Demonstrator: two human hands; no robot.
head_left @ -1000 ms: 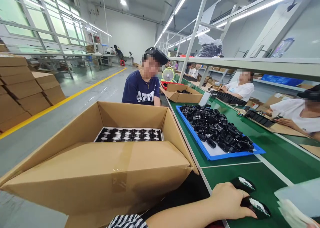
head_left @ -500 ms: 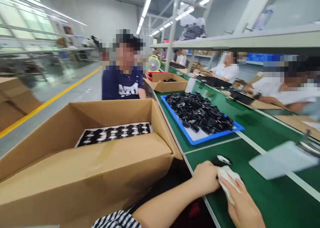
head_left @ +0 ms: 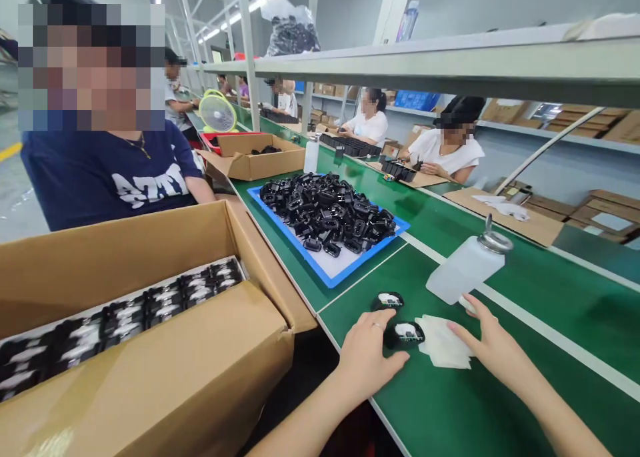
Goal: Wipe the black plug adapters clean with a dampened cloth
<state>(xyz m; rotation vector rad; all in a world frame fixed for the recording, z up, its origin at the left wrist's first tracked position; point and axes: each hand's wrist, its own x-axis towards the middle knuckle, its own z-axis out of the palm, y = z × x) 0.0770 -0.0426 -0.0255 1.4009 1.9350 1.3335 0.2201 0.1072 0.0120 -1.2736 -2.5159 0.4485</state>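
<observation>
My left hand (head_left: 367,353) rests on the green bench with its fingers spread around a black plastic part (head_left: 407,335) with a pale, shiny face. A second such part (head_left: 389,301) sits just beyond its fingertips. To the right, a folded white cloth (head_left: 443,343) lies flat beside the nearer part. My right hand (head_left: 493,340) is over the cloth's right edge, thumb and forefinger apart; a small white bit shows by its fingers, too unclear to name. Behind it is a translucent white bottle (head_left: 465,269) with a metal top.
A blue-rimmed tray (head_left: 333,280) heaped with black parts (head_left: 330,213) lies farther along the bench. On the left stands a large open carton (head_left: 200,350) holding rows of black parts. Co-workers sit beyond it and across the bench. A shelf (head_left: 450,63) runs overhead.
The view has turned right and the carton sits further left. My hands have come apart; the cloth my right hand held now lies on the bench. Two black parts now show clearly.
</observation>
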